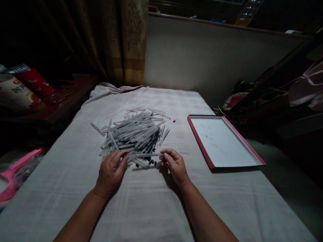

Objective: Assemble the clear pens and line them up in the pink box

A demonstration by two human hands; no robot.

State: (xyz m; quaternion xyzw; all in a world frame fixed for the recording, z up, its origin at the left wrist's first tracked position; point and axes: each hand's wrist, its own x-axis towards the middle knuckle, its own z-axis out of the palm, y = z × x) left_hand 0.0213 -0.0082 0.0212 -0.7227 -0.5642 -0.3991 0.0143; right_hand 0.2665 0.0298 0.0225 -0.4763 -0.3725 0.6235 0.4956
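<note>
Level above the cloth, a clear pen barrel (148, 155) spans the gap between both hands. Its left end is pinched by the thumb and fingers of my left hand (110, 172), where a clear bit of plastic shows blurred at the fingertips. My right hand (176, 167) grips the other end between thumb and forefinger. Just beyond them lies a heap of pale pen barrels (137, 129) mixed with dark refills (164, 136). Small black plugs (151, 162) are scattered under the held barrel. Whether a refill sits inside it, I cannot tell.
A shallow box lid (202, 148) with pink-red edges and a white inside lies to the right. One small red piece (174, 121) rests beyond the heap. At the left are a side table (63, 107) with containers and a pink plastic handle (17, 166).
</note>
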